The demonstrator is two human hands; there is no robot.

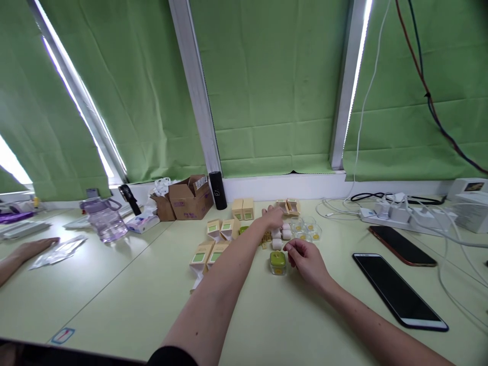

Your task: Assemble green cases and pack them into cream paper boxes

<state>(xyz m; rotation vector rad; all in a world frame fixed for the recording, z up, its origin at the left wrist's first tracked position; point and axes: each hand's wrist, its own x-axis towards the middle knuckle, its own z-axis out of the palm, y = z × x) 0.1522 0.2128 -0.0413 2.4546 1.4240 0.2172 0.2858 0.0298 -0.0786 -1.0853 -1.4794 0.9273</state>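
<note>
My left hand (272, 217) reaches far over the table, above small yellow pieces (264, 245) and beside several pale rounded pieces (277, 244). Its fingertips are partly hidden, so its grip is unclear. Close to me, my right hand (305, 258) has thumb and fingers drawn together. Whatever they may pinch is too small to make out. Just left of these fingers stands a small clear square jar with a green lid (278, 262). Clear empty containers (311, 229) sit beyond my right hand. Open cardboard cartons with green labels (201, 254) lie left of my left forearm.
Two closed cartons (243, 209) stand at the back, near a black cylinder (217, 190) and a brown box (190, 198). On the right lie two phones (400, 290) and a power strip (404, 218) with cables. Left, another person's hand (40, 247) rests near plastic packets (59, 251) and a bottle (104, 218).
</note>
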